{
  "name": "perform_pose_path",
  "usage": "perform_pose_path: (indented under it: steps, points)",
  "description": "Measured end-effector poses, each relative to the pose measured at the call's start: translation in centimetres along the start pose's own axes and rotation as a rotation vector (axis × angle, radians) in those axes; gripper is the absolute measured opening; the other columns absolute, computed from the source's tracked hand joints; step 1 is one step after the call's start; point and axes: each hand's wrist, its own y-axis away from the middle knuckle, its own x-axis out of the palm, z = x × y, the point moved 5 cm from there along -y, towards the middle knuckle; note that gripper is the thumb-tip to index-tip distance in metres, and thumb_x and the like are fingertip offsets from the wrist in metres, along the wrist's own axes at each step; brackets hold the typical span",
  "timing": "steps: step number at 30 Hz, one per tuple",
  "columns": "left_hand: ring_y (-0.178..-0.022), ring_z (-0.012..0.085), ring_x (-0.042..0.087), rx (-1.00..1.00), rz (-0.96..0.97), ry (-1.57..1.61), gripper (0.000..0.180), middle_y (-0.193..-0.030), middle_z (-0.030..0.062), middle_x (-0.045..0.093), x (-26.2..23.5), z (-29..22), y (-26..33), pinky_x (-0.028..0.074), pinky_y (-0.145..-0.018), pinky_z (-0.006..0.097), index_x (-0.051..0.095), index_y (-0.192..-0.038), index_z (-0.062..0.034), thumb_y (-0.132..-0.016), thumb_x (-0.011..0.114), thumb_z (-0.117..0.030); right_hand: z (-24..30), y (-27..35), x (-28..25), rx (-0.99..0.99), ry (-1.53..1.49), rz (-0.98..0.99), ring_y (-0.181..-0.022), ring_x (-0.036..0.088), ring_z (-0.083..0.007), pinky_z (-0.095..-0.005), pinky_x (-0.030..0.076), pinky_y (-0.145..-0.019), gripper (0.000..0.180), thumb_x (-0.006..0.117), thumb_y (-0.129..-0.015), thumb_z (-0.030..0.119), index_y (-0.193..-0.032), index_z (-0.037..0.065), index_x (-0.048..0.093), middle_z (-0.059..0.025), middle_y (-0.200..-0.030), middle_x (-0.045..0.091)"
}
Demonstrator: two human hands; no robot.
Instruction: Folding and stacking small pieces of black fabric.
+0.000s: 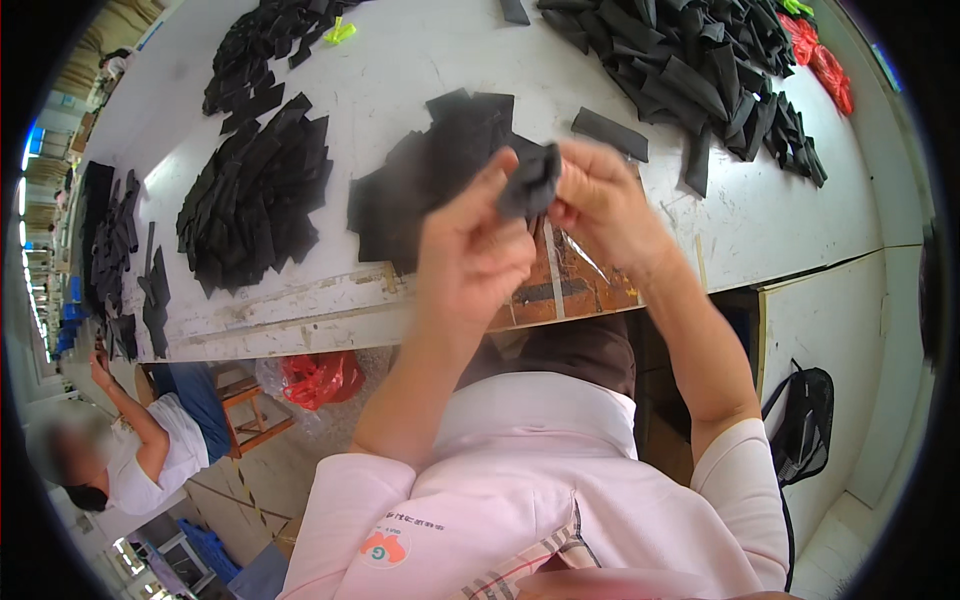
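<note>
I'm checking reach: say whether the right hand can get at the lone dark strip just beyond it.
Likely yes: the dark strip, nothing resting on it, lies on the table close beyond the right hand, though that hand holds a dark piece.

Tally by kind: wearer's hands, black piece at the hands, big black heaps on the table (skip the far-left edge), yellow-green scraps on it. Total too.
Hands, left hand and right hand: 2
Black piece, blurred, looks single: 1
Black heaps, upper left, left, middle, upper right: 4
Yellow-green scraps: 2
Total: 9
</note>
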Motion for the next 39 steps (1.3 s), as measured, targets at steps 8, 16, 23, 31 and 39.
perform_pose_path:
  steps: [8, 16, 23, 31, 39]
  points:
    - [-0.062, 0.0106, 0.053, 0.815, 0.097, -1.242, 0.020, -0.084, 0.0077, 0.060, 4.1, -1.4, 1.7, 0.042, -0.053, 0.020, 0.055, -0.099, -0.0033, -0.079, 0.057, -0.004, -0.1, 1.0, -0.9, -0.011, 0.024, -0.021, -0.061, 0.039, -0.0066, -0.0209, 0.034, -0.054, 0.032, 0.047, -0.089, 0.030, -0.071, 0.004, 0.049, 0.0009, -0.062, 0.042]
    - [-0.069, 0.0130, 0.055, 1.030, 0.290, -1.553, 0.008, -0.079, 0.0080, 0.059, 6.6, -1.9, 2.5, 0.044, -0.063, 0.022, 0.057, -0.086, 0.0007, -0.078, 0.057, 0.001, 6.3, 3.7, 1.9, -0.571, 0.859, -0.137, -0.062, 0.050, -0.0239, -0.0299, 0.041, -0.056, 0.044, 0.063, -0.073, 0.039, -0.090, 0.000, 0.053, -0.0100, -0.069, 0.049]
    - [-0.069, 0.0129, 0.056, 0.931, 0.339, -1.538, 0.012, -0.078, 0.0066, 0.059, 6.8, -1.7, 2.2, 0.045, -0.064, 0.023, 0.059, -0.086, 0.0016, -0.074, 0.058, 0.005, 6.7, 3.1, 2.6, -0.562, 1.093, -0.110, -0.065, 0.054, -0.0279, -0.0346, 0.042, -0.055, 0.042, 0.067, -0.069, 0.035, -0.090, 0.002, 0.054, -0.0097, -0.073, 0.053]
    - [-0.064, 0.0169, 0.056, 1.233, 0.297, -1.643, 0.006, -0.075, 0.0081, 0.058, 6.7, -1.8, 2.4, 0.044, -0.058, 0.024, 0.057, -0.077, 0.0005, -0.073, 0.061, 0.002, 6.4, 3.3, 1.8, -0.436, 1.082, -0.105, -0.059, 0.053, -0.0272, -0.0354, 0.041, -0.052, 0.022, 0.064, -0.072, 0.024, -0.077, 0.004, 0.057, -0.0086, -0.066, 0.053]
    - [-0.064, 0.0088, 0.049, 1.164, 0.127, -1.429, 0.009, -0.075, 0.0048, 0.056, 4.7, -1.7, 3.0, 0.041, -0.058, 0.020, 0.054, -0.081, 0.0005, -0.083, 0.054, -0.008, 6.6, 2.5, 2.6, -0.546, 1.260, -0.055, -0.054, 0.050, -0.0275, -0.0353, 0.039, -0.048, 0.025, 0.062, -0.074, 0.024, -0.064, 0.003, 0.052, -0.0075, -0.056, 0.049]
